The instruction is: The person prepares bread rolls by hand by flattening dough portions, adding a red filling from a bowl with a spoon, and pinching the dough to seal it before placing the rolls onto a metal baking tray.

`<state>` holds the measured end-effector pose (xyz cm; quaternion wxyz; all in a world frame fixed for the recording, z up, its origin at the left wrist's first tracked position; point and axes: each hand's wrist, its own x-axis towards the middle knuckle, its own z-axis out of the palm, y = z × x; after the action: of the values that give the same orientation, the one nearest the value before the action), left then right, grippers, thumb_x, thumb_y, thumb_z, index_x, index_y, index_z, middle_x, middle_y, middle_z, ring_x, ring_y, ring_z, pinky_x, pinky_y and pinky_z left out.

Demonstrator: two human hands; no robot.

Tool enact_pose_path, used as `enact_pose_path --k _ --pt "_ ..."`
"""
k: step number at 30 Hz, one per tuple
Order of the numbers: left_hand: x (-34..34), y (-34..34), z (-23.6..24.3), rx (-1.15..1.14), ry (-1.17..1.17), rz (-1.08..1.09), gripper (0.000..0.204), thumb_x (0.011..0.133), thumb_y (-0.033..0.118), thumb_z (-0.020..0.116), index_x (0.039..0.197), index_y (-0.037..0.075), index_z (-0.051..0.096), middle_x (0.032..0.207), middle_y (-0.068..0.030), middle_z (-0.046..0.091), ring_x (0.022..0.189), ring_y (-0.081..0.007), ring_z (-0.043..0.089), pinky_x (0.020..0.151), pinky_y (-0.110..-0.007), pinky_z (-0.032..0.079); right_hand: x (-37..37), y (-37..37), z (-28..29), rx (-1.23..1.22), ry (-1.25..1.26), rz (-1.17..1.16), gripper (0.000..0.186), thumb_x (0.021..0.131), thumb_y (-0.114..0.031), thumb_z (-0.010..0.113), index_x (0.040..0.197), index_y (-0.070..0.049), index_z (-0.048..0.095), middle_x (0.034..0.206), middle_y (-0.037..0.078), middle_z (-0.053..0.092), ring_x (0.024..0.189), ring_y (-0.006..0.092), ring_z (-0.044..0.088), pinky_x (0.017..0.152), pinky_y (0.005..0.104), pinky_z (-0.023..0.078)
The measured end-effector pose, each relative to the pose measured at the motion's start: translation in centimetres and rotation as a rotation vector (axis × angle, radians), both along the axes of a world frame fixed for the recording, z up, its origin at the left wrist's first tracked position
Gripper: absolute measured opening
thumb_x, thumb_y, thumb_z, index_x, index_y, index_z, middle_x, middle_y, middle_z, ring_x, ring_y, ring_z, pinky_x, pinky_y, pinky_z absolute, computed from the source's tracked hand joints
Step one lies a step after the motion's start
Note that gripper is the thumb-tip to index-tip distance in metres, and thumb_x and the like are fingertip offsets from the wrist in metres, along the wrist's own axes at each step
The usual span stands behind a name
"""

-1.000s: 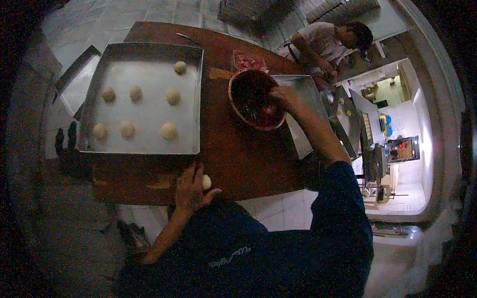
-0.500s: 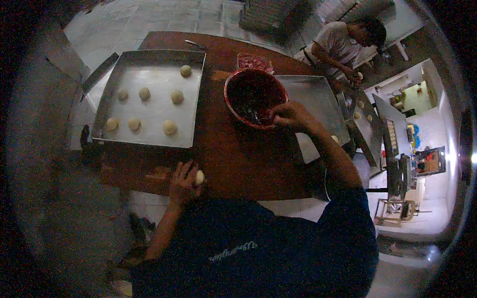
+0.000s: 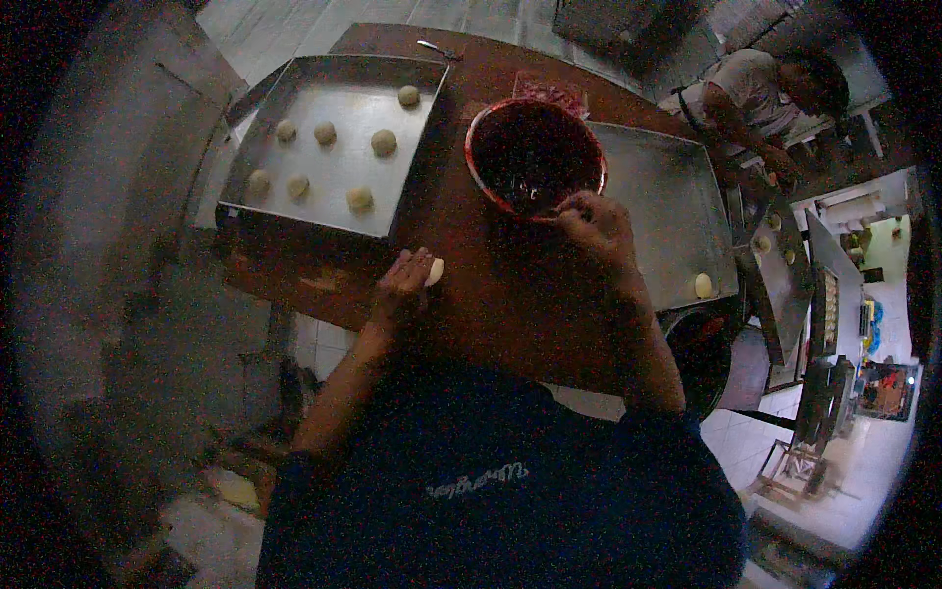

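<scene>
Above the near part of the brown table [image 3: 471, 339], my left hand [image 3: 402, 280] is closed around a pale dough ball [image 3: 436, 272], which shows beside the fingers. My right hand [image 3: 597, 231] is at the near right rim of a red bowl [image 3: 473, 162], its fingertips pinched together. What they hold, if anything, I cannot make out. Dark, glossy filling [image 3: 530, 177] lies inside the bowl. To the left, a metal tray [image 3: 334, 182] carries several round dough balls in loose rows.
Right of the bowl lies a second metal tray [image 3: 667, 216] with one dough ball [image 3: 703, 286] near its corner. A clear pack of reddish stuff [image 3: 554, 93] sits behind the bowl. Another person [image 3: 760, 98] works at the far right, beside a tray [image 3: 775, 265] with dough balls.
The view has shifted, so the table appears higher and the right tray shows more. My left hand's fingers have drawn together beside the dough ball. My right hand remains at the bowl's rim.
</scene>
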<state>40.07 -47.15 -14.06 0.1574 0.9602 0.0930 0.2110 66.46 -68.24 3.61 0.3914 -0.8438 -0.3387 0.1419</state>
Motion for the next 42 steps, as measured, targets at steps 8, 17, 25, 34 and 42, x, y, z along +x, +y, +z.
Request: enact_pose_path --k 8,17,25,34,42 --pt "-3.5 -1.9 -4.6 0.14 0.207 -0.167 0.054 0.093 0.016 0.06 0.145 0.004 0.055 0.151 -0.0216 0.053 0.137 -0.0319 0.055 0.104 -0.039 0.056 0.3 -3.2 -9.4 0.375 0.775 -0.111 0.031 0.104 -0.022 0.053 0.116 -0.001 0.073 0.081 -0.005 0.062 0.065 0.0055 0.053 0.06 0.0239 0.045" --pt "1.6 0.7 4.2 -1.726 0.159 0.005 0.067 0.1 0.05 0.055 0.143 -0.001 0.052 0.14 -0.0191 0.06 0.124 -0.0308 0.062 0.102 -0.042 0.054 -9.0 0.8 -3.7 0.395 0.739 -0.24 0.029 0.099 -0.017 0.06 0.122 -0.003 0.071 0.081 -0.007 0.059 0.066 0.0035 0.053 0.058 0.0219 0.046" --pt "4.4 -1.4 19.9 -2.581 -0.267 -0.313 0.104 0.093 0.08 0.046 0.146 -0.009 0.041 0.145 -0.0221 0.054 0.131 -0.0367 0.055 0.114 -0.048 0.043 -12.9 2.3 -4.6 0.323 -0.681 0.024 0.044 0.084 -0.01 0.078 0.127 -0.013 0.071 0.072 0.006 0.061 0.062 0.0221 0.062 0.055 0.0367 0.052" --pt "4.1 1.1 15.0 -2.518 -0.538 -0.215 0.084 0.104 0.065 0.036 0.149 -0.005 0.039 0.154 -0.0203 0.045 0.141 -0.0365 0.046 0.12 -0.052 0.035 -10.6 0.2 -10.1 0.242 -0.576 0.113 0.048 0.083 -0.01 0.082 0.129 -0.013 0.069 0.083 0.007 0.066 0.069 0.024 0.065 0.064 0.0397 0.055" --pt "4.4 2.2 11.5 -2.36 -0.535 -0.04 0.042 0.106 0.024 0.051 0.138 -0.003 0.054 0.133 -0.0161 0.064 0.124 -0.0297 0.063 0.106 -0.044 0.054 -10.2 3.4 -3.7 0.345 -0.633 0.074 0.039 0.083 -0.013 0.084 0.121 -0.011 0.074 0.138 0.012 0.064 0.122 0.0319 0.065 0.097 0.0429 0.057"
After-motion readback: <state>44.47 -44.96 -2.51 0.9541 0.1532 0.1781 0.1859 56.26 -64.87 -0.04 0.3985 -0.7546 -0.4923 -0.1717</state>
